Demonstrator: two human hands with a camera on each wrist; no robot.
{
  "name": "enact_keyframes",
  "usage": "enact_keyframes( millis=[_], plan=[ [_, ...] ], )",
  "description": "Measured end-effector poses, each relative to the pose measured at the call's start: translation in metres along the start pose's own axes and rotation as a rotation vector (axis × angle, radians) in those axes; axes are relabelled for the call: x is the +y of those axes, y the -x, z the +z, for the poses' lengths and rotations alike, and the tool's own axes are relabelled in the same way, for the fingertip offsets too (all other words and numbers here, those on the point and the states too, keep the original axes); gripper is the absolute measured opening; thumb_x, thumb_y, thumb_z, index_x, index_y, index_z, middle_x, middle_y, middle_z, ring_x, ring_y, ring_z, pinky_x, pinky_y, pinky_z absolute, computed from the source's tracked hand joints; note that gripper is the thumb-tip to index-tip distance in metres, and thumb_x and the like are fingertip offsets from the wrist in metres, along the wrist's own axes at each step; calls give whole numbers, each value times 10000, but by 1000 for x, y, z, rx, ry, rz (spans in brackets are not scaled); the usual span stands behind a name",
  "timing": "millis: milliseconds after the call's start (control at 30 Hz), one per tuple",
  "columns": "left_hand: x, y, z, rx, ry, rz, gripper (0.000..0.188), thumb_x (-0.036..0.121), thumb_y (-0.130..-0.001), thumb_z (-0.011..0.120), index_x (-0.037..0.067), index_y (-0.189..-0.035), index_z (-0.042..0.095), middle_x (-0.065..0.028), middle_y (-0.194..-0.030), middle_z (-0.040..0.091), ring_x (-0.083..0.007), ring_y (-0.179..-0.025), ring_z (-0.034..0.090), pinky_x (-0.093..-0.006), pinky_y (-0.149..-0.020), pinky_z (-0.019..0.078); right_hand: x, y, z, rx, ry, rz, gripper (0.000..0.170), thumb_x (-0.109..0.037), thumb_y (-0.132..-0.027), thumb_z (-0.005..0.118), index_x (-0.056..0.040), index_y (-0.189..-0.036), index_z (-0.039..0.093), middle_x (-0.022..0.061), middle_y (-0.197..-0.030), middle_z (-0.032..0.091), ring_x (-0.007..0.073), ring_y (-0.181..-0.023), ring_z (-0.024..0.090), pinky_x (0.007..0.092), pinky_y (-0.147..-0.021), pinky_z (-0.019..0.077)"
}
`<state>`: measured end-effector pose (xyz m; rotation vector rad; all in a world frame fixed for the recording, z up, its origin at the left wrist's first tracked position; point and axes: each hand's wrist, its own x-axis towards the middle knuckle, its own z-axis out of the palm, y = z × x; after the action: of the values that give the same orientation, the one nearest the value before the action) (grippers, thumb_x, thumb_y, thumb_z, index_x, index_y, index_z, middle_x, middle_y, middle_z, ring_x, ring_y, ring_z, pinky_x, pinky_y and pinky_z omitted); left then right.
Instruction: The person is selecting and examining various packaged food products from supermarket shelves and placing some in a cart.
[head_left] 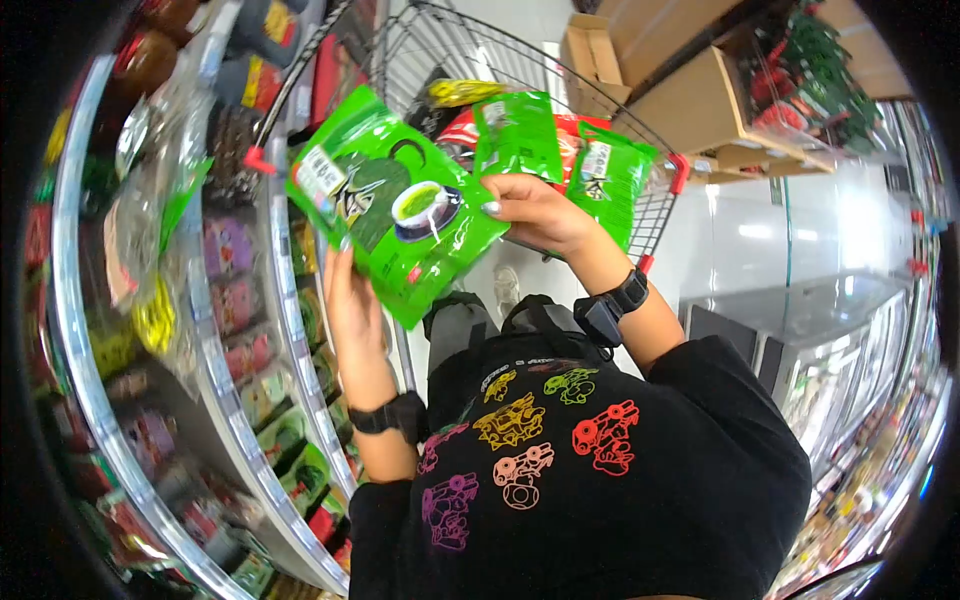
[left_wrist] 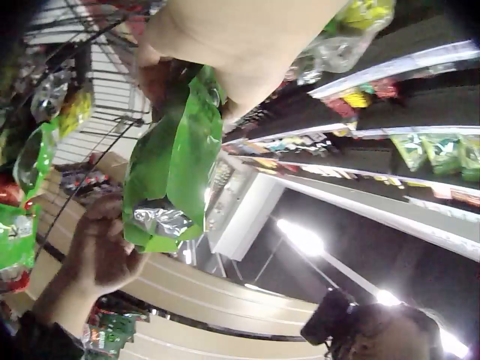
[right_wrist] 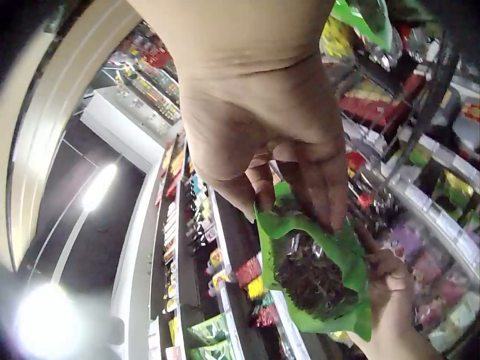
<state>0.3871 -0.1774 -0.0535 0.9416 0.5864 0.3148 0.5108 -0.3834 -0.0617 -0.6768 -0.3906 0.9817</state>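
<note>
white-edged store shelves [head_left: 66, 240] alongside; i have left hand [head_left: 352, 298] and right hand [head_left: 542, 214] pinching opposite sides of printed green plastic pouch [head_left: 385, 225], near black wire cart [head_left: 679, 175]; best squeeze lightly, keep level.

Place: shop | head view, I see packed shelves [head_left: 70, 250] at nine o'clock | shopping cart [head_left: 680, 175] at twelve | stocked cardboard box [head_left: 690, 105] at two

No text is legible, green bag [head_left: 385, 215] included.
</note>
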Motion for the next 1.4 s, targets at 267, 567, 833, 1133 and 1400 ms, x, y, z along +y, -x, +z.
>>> enact_keyframes(
  millis=[267, 567, 833, 1133, 1400],
  plan=[
    [-87, -103, 81, -244, -22, -427, 242, 189, -832, 489, 32, -1016, 495, -81, -884, 575, -167, -748, 586, -301, -614, 505, -4, 41, -62, 539, 44, -193, 105, -56, -825, 471, -44, -914, 526, 30, -966, 544, 132, -921, 506, 282, -797, 404],
    [-181, -165, 92, -453, -918, -275, 517, 406, -788, 508, -59, -1009, 461, -275, -890, 556, -386, -846, 552, -433, -726, 433, 11, 57, -112, 1103, 695, 273, 85, -129, -821, 490, -58, -778, 473, 2, -732, 488, 90, -691, 441, 242, -617, 355],
    [-184, -180, 82, -600, -1030, -331, 536, 448, -773, 497, -32, -990, 395, -256, -806, 570, -396, -762, 564, -449, -656, 452, 38, 65, -146, 1108, 1140, 522, 225, -152, -810, 515, -13, -666, 412, 50, -557, 376, 118, -525, 350, 275, -486, 309],
    [-171, -180, 83, -554, -1010, -408, 568, 464, -759, 502, -28, -1035, 436, -263, -876, 564, -405, -810, 553, -447, -704, 439, 12, 43, -134, 916, 1496, 809, 248, -225, -808, 491, 7, -878, 542, 207, -783, 575, 326, -725, 571, 376, -635, 435],
    [-190, -142, 71, -351, -880, -194, 499, 433, -754, 529, -12, -977, 495, -237, -875, 575, -378, -819, 556, -413, -712, 439, -19, 44, -112, 665, 1693, 741, 239, -231, -773, 539, -13, -866, 573, 194, -773, 582, 309, -715, 579, 374, -641, 446]
  ],
)
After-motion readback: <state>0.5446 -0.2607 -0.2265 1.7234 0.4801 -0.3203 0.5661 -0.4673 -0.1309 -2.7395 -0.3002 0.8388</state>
